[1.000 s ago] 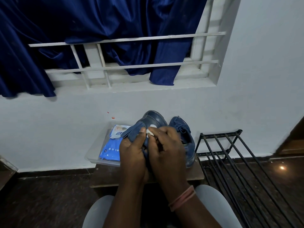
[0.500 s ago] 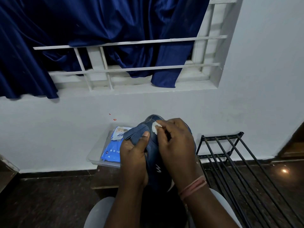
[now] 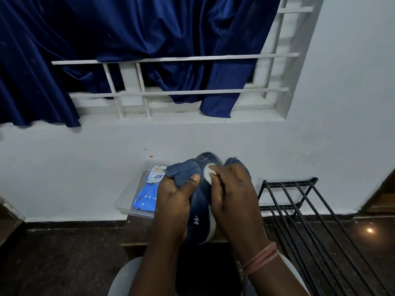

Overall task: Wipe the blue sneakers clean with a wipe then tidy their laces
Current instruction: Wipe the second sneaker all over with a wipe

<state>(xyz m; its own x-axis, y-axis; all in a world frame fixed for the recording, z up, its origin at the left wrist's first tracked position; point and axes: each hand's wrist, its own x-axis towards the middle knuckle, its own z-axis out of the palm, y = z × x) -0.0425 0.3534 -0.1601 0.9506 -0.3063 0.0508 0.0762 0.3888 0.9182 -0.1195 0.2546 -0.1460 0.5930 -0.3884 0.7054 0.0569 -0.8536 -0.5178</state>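
Observation:
A blue sneaker (image 3: 199,207) with a white logo and white sole is held up over a low wooden stool (image 3: 136,230), toe pointing away. My left hand (image 3: 175,201) grips its left side, thumb pressed on the pulled-back tongue (image 3: 183,170). My right hand (image 3: 232,195) pinches a small white wipe (image 3: 208,173) against the shoe's upper near the toe. The second blue sneaker (image 3: 235,162) stands behind my right hand, mostly hidden. Laces are not visible.
A clear plastic tray (image 3: 124,205) on the stool's left holds a blue pack of wipes (image 3: 147,195). A black metal shoe rack (image 3: 299,212) stands to the right. White wall, barred window and blue curtain (image 3: 128,39) lie ahead; dark floor below.
The sneaker was lifted and tilted toward me. My right hand slid the wipe along the upper, a little back from the toe. My left hand kept its grip.

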